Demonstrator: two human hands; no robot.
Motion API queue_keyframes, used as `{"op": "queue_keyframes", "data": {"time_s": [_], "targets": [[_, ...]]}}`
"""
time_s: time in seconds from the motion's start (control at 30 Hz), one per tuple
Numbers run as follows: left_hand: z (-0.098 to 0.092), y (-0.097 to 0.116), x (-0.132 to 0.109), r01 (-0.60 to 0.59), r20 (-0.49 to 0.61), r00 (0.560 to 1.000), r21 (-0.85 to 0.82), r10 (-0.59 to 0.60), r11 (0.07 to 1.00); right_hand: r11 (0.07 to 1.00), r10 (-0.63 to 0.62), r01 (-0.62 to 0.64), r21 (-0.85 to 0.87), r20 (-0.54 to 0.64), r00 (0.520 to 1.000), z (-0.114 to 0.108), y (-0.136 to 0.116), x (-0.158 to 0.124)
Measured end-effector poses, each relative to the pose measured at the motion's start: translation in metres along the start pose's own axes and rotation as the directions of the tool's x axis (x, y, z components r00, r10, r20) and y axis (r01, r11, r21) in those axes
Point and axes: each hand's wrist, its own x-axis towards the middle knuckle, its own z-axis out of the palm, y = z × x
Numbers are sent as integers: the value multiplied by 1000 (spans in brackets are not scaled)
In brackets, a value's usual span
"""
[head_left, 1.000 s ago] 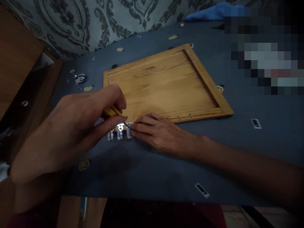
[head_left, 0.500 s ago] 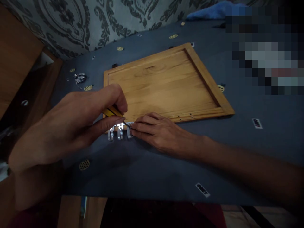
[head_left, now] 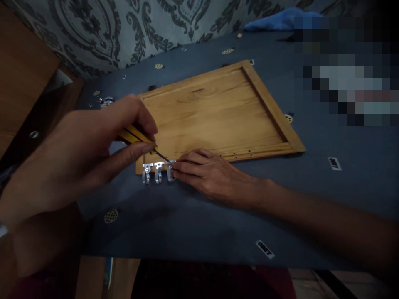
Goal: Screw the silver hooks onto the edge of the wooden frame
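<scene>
My left hand [head_left: 93, 141] is closed round the yellow handle of a screwdriver [head_left: 135, 135]. Its thin dark shaft slants down to the right, and the tip meets a small metal plate at the third hook. Silver metal hooks [head_left: 158, 174], three in view, sit in a row along the near edge of a framed wooden board [head_left: 215, 112], their curved ends hanging over it. My right hand [head_left: 212, 176] lies on that near edge, its fingertips closed against the rightmost hook and partly hiding it. Small dark holes dot the edge to the right of this hand.
More silver metal parts [head_left: 107, 102] lie at the back left on the blue-grey tablecloth [head_left: 199, 232]. A blue cloth [head_left: 280, 20] rests at the back by the patterned wall. Wooden furniture [head_left: 25, 74] stands at the left. A blurred-out patch covers the upper right.
My left hand has shifted up and left with the screwdriver, showing more of its handle and shaft. The tip stays by the third hook. My right hand has hardly moved.
</scene>
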Motion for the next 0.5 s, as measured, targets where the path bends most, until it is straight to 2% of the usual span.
{"op": "queue_keyframes", "data": {"time_s": [0.1,0.3,0.5], "targets": [[-3,0,-2,101,-48,994,0,-101,995,1000,-6,6,-2,-18,1000,2,0,-1],[2,-2,-1,36,-31,999,18,-35,999,1000,9,-9,0,20,1000,2,0,-1],[4,-2,-1,4,-2,1000,10,-4,1000,1000,-1,1,-6,-38,999,3,0,-2]]}}
